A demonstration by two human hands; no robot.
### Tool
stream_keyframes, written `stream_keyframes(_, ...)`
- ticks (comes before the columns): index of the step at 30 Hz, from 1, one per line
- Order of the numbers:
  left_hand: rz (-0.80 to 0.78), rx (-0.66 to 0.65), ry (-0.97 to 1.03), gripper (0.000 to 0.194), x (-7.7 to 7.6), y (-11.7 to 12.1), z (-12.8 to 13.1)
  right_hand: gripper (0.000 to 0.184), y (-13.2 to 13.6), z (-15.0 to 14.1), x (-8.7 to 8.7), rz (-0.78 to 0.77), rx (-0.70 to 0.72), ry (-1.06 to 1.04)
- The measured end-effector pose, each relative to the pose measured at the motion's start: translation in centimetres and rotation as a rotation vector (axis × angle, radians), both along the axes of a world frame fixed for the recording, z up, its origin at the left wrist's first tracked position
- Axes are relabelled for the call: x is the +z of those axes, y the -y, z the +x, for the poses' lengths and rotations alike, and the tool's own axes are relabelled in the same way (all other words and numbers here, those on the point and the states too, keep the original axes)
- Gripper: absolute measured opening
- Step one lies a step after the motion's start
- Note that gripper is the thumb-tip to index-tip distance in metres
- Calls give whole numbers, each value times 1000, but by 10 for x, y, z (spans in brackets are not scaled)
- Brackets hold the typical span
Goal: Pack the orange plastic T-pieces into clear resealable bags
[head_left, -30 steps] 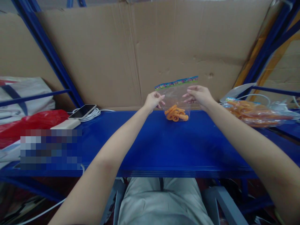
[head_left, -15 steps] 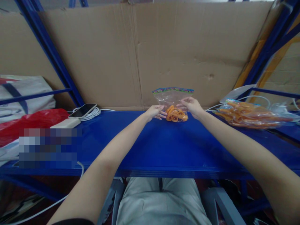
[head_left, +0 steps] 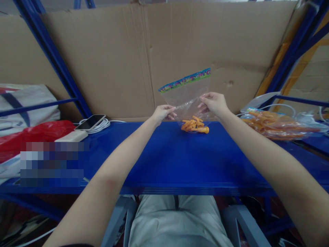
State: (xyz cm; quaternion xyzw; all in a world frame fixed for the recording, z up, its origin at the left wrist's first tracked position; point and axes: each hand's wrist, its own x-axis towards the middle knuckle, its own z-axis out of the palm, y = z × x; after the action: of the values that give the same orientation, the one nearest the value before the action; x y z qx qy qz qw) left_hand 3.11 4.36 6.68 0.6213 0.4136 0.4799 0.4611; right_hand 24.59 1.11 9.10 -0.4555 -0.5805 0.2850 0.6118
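A clear zip bag point(head_left: 189, 99) with a blue, patterned top strip stands raised over the back of the blue table, its strip tilted up to the right. Orange curled pieces point(head_left: 191, 124), several of them, lie in its bottom; their exact kind is unclear. My left hand point(head_left: 164, 114) pinches the bag's left side. On the right side, my right hand point(head_left: 213, 104) grips the bag between thumb and fingers, a little higher than the left. The bag's lower end is at or just above the table top; contact cannot be made out.
At the right lies another clear bag point(head_left: 272, 125) full of orange pieces. To the left are a phone point(head_left: 90, 122) on a coiled white cable point(head_left: 99, 126), a white block point(head_left: 72, 136) and a red plastic bag point(head_left: 48, 133). A cardboard sheet point(head_left: 108, 61) closes off the back.
Both hands have risen, lifting and stretching the bag upward. Its top strip now slants up to the right, and the orange pieces have shifted in the bottom.
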Motion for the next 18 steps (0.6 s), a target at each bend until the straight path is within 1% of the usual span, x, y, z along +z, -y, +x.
stream_keyframes(3, 75, 23, 25, 18, 12, 1, -1, 24, 1, -1, 12, 73, -10, 18)
stream_keyframes(6, 154, 65, 75, 24, 25, 3, -6, 22, 12, -4, 23, 155, -4, 38)
stream_keyframes(9, 218, 68, 145, 21, 36, 10, -16, 19, 26, -10, 31, 251, 27, 51)
stream_keyframes(11, 229, 51, 194, 15, 39, 16, -25, 15, 33, -13, 30, 288, 68, 51)
stream_keyframes(13, 204, 42, 240, 16, 36, 20, -32, 6, 34, -15, 23, 292, 116, 41)
stream_keyframes(14, 184, 44, 263, 18, 32, 21, -35, 3, 33, -16, 17, 281, 140, 30)
stream_keyframes(16, 131, 66, 301, 17, 20, 21, -38, 12, 27, -18, -1, 232, 190, -2)
stream_keyframes(18, 83, 91, 321, 9, 4, 20, -37, 15, 19, -21, -24, 133, 245, -48)
